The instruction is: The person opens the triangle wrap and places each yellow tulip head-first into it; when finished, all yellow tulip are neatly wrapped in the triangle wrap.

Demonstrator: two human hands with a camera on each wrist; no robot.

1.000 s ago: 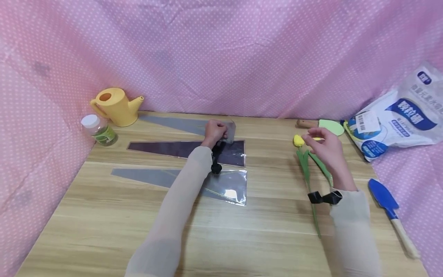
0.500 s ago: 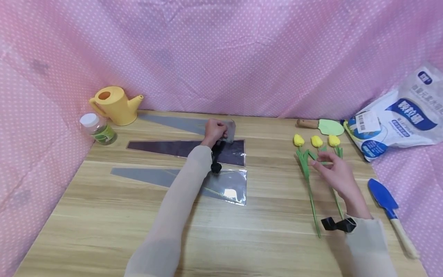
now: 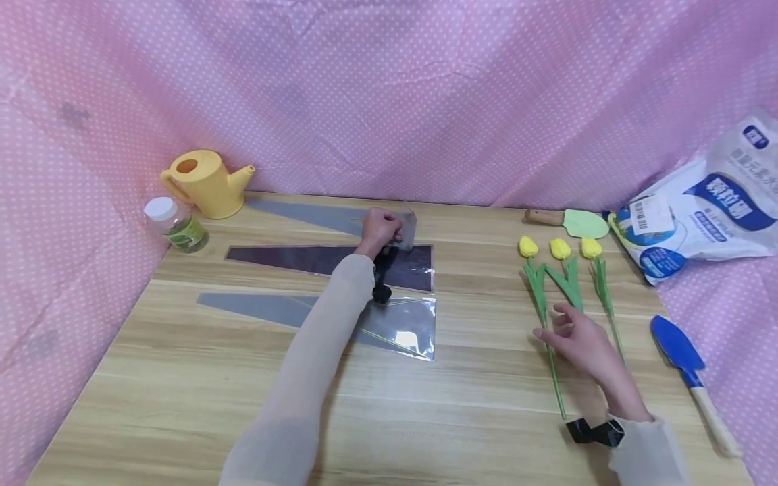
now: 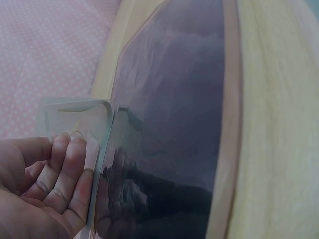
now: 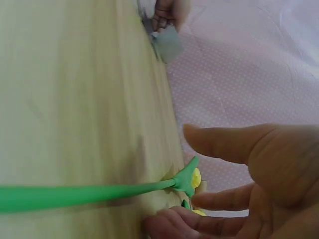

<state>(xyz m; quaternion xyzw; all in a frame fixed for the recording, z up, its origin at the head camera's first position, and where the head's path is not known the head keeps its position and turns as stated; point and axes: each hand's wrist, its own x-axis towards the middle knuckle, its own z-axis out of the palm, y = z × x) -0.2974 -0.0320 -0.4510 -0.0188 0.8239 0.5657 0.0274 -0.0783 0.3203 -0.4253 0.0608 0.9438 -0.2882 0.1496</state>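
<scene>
At the back middle of the table, my left hand [image 3: 381, 231] pinches the wide end of the far tapered grey plastic sleeve [image 3: 310, 214]; in the left wrist view its clear film [image 4: 75, 112] is bent up by the fingers. A dark purple tapered sleeve [image 3: 292, 260] lies just in front, and another grey one [image 3: 255, 308] nearer. My right hand [image 3: 583, 341] is above the stems of yellow artificial tulips, thumb apart from the loosely bent fingers, holding nothing. The left tulip [image 3: 528, 246], middle tulip [image 3: 560, 248] and right tulip [image 3: 591, 248] lie side by side; the hand hides part of the middle stem.
A yellow watering can [image 3: 209, 185] and a lidded clear jar [image 3: 182, 229] stand at back left. A green trowel [image 3: 585, 223] lies behind the tulips, a blue trowel [image 3: 677, 345] to their right. A white printed bag [image 3: 699, 209] leans against the pink dotted curtain [image 3: 395, 101].
My right hand has drawn back toward me from the tulip heads down to the stems, uncovering the heads. The left hand keeps its pinch in the same place.
</scene>
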